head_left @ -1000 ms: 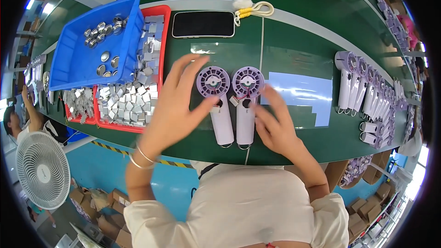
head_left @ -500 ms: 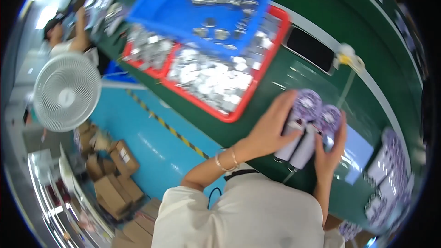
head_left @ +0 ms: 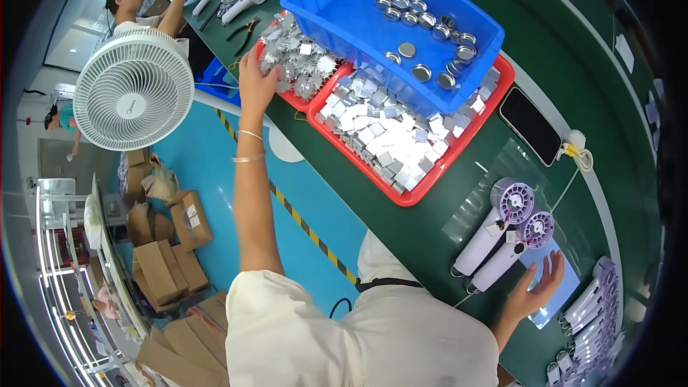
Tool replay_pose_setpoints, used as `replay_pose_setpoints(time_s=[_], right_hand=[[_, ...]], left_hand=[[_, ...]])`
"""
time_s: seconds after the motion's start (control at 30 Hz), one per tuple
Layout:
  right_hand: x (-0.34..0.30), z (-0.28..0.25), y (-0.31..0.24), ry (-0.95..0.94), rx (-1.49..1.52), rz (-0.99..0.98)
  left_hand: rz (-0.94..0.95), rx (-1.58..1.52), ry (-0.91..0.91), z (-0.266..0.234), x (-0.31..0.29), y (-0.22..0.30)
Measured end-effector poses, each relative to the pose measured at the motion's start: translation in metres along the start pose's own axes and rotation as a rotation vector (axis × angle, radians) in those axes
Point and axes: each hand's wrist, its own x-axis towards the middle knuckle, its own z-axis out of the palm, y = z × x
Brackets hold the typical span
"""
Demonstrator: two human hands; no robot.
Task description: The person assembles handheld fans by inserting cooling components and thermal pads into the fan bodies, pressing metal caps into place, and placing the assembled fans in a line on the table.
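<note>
Stretched far to the left, my left hand (head_left: 258, 80) is at the near-left end of the red tray (head_left: 407, 201), beside a heap of silvery spiky-edged pieces (head_left: 304, 64); its thumb and fingers are apart. Two lilac handheld fans (head_left: 479, 240) lie side by side on the green table, their round heads (head_left: 513, 202) pointing away from me. My right hand (head_left: 534, 290) hovers just right of their handles, fingers spread and holding nothing. Small silvery square pieces (head_left: 380, 129) fill the tray's larger compartment.
A blue bin (head_left: 337, 11) with several round metal caps (head_left: 407, 50) rests over the tray. Further right lie a phone (head_left: 530, 125), a tied cable (head_left: 579, 158) and a row of lilac fans (head_left: 591, 308). Pliers (head_left: 247, 34) lie far left; beyond the table are a white fan (head_left: 132, 100) and a co-worker (head_left: 132, 3).
Both hands have let go of the two handheld fans, which now lie on the table. My left hand has swung left to the tray; the right has opened beside the fans.
</note>
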Motion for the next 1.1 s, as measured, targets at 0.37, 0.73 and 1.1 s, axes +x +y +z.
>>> replay_pose_setpoints(time_s=[0.37,0.73,1.1], right_hand=[[-0.010,-0.014,-0.006,0.036,-0.106,-0.059],[0.005,-0.018,-0.003,0.032,-0.118,-0.121],[0.020,0.005,-0.077,-0.401,0.665,0.192]], left_hand=[[-0.267,-0.047,-0.192,-0.004,0.003,0.009],[-0.223,-0.265,-0.063,-0.029,-0.010,0.002],[0.253,-0.789,-0.120,-0.086,-0.128,0.256]])
